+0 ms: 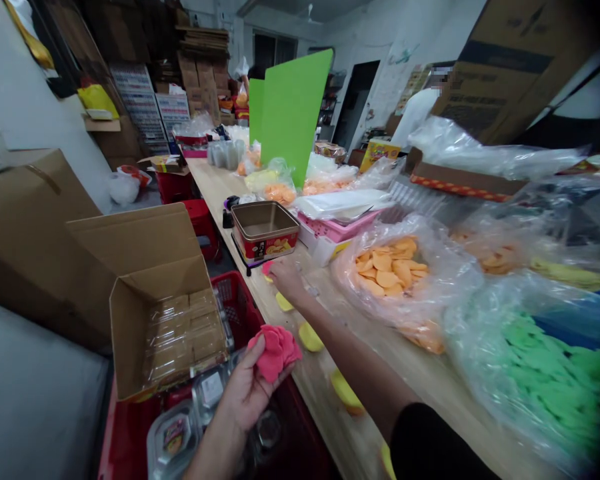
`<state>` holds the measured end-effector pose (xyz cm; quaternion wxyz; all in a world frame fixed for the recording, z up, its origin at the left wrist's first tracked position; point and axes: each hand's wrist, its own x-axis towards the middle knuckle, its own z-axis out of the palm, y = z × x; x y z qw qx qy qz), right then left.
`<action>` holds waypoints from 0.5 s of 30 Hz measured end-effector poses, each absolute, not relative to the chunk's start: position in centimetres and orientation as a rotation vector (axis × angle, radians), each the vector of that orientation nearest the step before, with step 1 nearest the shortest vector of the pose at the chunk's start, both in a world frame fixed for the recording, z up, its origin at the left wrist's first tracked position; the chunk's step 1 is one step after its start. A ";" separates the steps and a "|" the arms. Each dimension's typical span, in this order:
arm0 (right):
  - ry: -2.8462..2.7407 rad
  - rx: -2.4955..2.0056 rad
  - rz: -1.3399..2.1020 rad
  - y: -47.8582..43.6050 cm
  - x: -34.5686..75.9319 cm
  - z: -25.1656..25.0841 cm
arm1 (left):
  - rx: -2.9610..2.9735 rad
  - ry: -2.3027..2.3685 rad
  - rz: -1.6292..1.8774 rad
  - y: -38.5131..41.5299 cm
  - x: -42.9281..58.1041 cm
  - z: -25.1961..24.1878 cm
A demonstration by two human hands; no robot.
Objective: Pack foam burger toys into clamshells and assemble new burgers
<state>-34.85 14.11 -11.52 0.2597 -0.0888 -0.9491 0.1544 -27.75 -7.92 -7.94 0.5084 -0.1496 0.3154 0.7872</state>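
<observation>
My left hand (244, 395) is closed around a loose stack of thin pink petal-shaped pieces (276, 352), held over the table's near left edge. Farther along that edge my right hand (287, 280) reaches out, its fingers pinching a single pink piece (267, 267) just above the table. Below and around it, small yellow pieces (311, 337) lie in a row running toward me, another yellow piece (284, 302) being close under my right wrist. What lies directly beneath the right fingertips is partly hidden.
A red square tin (265, 230) stands beyond my right hand. Clear bags of orange pieces (390, 267) and green pieces (555, 373) line the right. At left, an open cardboard box (155, 267) of clear containers sits by red crates (237, 300). A green board (295, 113) rises behind.
</observation>
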 end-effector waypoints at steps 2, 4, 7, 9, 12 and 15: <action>-2.590 -0.241 0.401 14.1 -34.3 -11.5 | -0.336 0.753 1.904 -7.8 -27.9 -8.0; -2.596 -0.240 0.396 14.1 -34.0 -11.2 | -0.319 0.748 1.913 -7.9 -27.9 -8.1; -2.597 -0.236 0.399 13.9 -33.5 -10.8 | -0.311 0.744 1.924 -7.9 -27.9 -8.3; -2.590 -0.243 0.415 13.6 -33.2 -10.4 | -0.300 0.740 1.937 -7.9 -27.9 -8.3; -2.547 -0.278 0.449 12.7 -32.1 -9.5 | -0.270 0.723 1.965 -7.6 -28.1 -8.3; -2.514 -0.265 0.648 11.3 -30.0 -7.9 | -0.270 0.722 1.993 -7.0 -28.3 -8.5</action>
